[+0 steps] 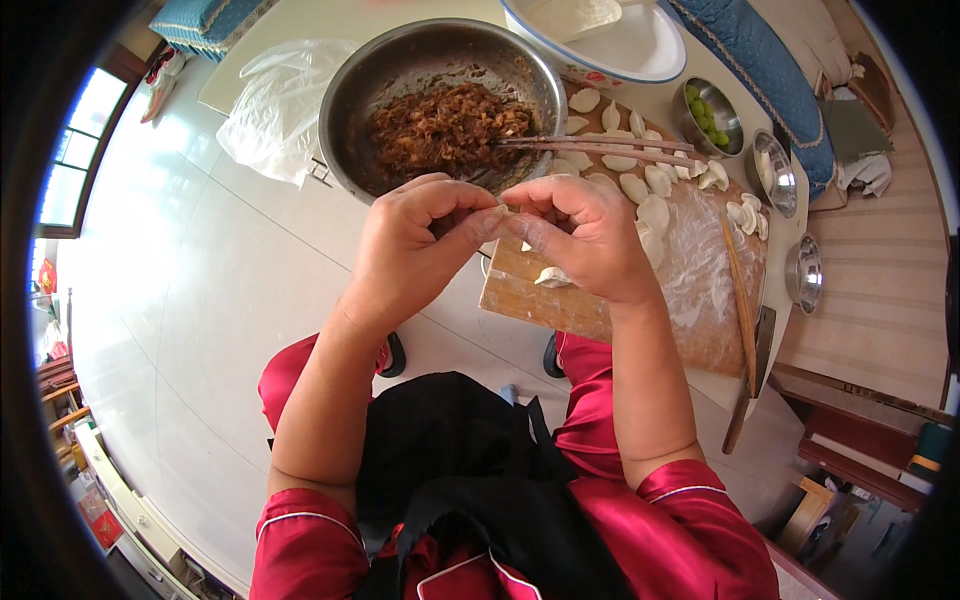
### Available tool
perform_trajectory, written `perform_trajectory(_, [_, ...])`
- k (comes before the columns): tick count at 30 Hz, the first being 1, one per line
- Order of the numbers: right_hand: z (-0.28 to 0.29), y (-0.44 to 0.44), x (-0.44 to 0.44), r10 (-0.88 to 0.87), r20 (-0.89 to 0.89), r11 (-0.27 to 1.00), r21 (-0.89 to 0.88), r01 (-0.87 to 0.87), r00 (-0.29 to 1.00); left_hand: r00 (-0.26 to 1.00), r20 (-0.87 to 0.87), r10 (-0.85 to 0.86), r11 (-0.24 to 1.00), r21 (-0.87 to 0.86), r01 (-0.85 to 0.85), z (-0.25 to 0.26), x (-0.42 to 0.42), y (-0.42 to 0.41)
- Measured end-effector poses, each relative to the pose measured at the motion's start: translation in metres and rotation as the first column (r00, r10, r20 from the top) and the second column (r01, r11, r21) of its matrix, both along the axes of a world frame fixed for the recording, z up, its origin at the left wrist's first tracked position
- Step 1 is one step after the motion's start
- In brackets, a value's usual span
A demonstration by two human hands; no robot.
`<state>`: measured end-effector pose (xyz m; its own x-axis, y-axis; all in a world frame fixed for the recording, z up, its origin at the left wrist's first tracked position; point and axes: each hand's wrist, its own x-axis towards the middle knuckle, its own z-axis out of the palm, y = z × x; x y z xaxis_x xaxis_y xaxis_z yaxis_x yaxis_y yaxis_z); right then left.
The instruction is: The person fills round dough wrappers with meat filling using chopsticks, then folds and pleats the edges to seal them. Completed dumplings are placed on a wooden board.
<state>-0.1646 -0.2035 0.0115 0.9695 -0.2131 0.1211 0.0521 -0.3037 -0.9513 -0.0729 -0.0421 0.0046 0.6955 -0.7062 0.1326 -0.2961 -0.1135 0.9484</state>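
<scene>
My left hand (427,232) and my right hand (581,232) meet in front of me, above the near rim of a large steel bowl. Their thumbs and forefingers pinch a small dumpling (504,211) between them, mostly hidden by the fingers. Brown, chopped filling (457,124) lies in the steel bowl (346,97). Two wooden chopsticks (600,145) rest in it and reach out over the board on the right. On the floured wooden board (547,305), a folded dumpling (553,277) sits just below my right hand. Pale dough wrappers (655,214) lie farther back.
A thin rolling pin (739,289) and a knife (763,349) lie along the board's right edge. An enamel basin (660,49) stands behind, near a small steel bowl (731,120) of green round pieces. Left of the filling is a plastic bag (281,105).
</scene>
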Motion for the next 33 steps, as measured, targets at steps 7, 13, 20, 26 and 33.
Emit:
perform_trajectory(7, [-0.017,-0.001,0.007,0.076,0.184,0.959,-0.281,-0.021,0.980,0.976,0.215,-0.021,1.000,0.024,0.016,-0.007,0.000,-0.003])
perform_trajectory(13, [-0.015,-0.009,0.007,0.084,0.146,0.987,-0.150,-0.062,0.986,0.973,-0.198,0.117,0.974,-0.167,-0.151,-0.016,-0.009,-0.013])
perform_trajectory(20, [-0.014,0.002,0.004,0.166,-0.024,0.804,0.582,-0.121,0.986,0.874,-0.478,0.083,0.952,-0.221,-0.212,-0.017,-0.008,-0.017])
perform_trajectory(26, [-0.017,0.002,0.004,0.102,-0.051,0.838,0.542,-0.058,0.993,0.978,-0.130,0.166,0.975,-0.130,-0.182,-0.021,-0.004,-0.016])
perform_trajectory(33, [-0.016,0.006,-0.002,0.126,-0.049,0.846,0.527,-0.082,0.991,0.989,-0.064,0.134,0.989,-0.057,-0.138,-0.010,-0.009,-0.014])
